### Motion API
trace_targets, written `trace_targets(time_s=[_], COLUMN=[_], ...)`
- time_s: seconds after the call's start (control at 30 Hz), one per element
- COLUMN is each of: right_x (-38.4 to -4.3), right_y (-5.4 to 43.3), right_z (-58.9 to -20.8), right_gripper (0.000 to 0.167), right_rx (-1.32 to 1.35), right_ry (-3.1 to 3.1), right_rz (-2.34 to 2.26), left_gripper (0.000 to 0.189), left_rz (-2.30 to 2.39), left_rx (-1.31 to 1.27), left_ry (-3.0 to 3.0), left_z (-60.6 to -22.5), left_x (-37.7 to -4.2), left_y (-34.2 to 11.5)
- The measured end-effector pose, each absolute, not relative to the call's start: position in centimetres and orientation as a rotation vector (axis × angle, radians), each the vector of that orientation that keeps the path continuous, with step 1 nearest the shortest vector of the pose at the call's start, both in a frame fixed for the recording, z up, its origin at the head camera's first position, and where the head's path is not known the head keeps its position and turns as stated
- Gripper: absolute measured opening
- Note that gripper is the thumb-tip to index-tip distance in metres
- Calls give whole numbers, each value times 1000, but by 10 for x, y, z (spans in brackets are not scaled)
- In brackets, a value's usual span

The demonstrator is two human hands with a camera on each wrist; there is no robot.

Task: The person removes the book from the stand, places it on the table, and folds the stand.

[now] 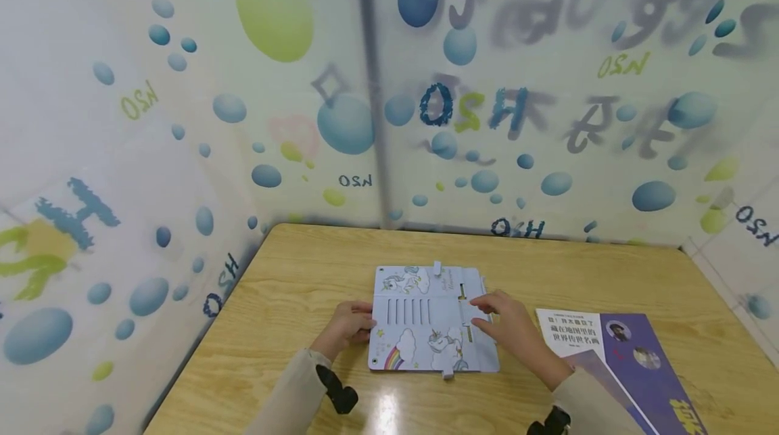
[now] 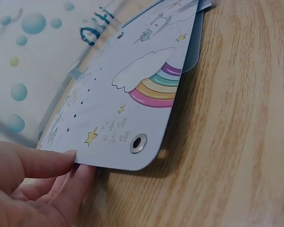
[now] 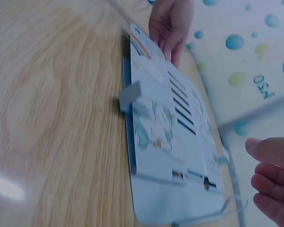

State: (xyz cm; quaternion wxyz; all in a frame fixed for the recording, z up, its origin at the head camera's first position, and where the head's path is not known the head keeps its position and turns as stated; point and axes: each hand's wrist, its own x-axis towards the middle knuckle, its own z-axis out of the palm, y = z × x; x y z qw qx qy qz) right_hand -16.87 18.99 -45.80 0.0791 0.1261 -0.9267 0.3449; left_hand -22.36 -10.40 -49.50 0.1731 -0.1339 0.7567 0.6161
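Observation:
A pale blue folding book stand lies in front of me on the table, printed with unicorns, clouds, stars and a rainbow. A row of slots runs through its middle, and small clips stick out at its top and bottom edges. My left hand pinches the stand's left edge, thumb on top and fingers beneath, as the left wrist view shows. Over the stand's right end hovers my right hand, thumb and fingers parted. In the right wrist view this right hand holds nothing and is apart from the panel.
To the right of the stand lies a purple and white book, partly covered by my right sleeve. The wooden table meets walls printed with blue and green bubbles at the back and sides.

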Motion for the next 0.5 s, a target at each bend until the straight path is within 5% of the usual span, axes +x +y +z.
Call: trace_targets(time_s=[0.5], right_x=[-159], right_y=[218], right_z=[-483], right_gripper=[16], right_rx=[167], right_ry=[-2789], right_rz=[1217], left_gripper=[36], left_rz=[1733], left_rx=[-367], left_ry=[2152], left_z=[-496], left_x=[-224], left_y=[-104])
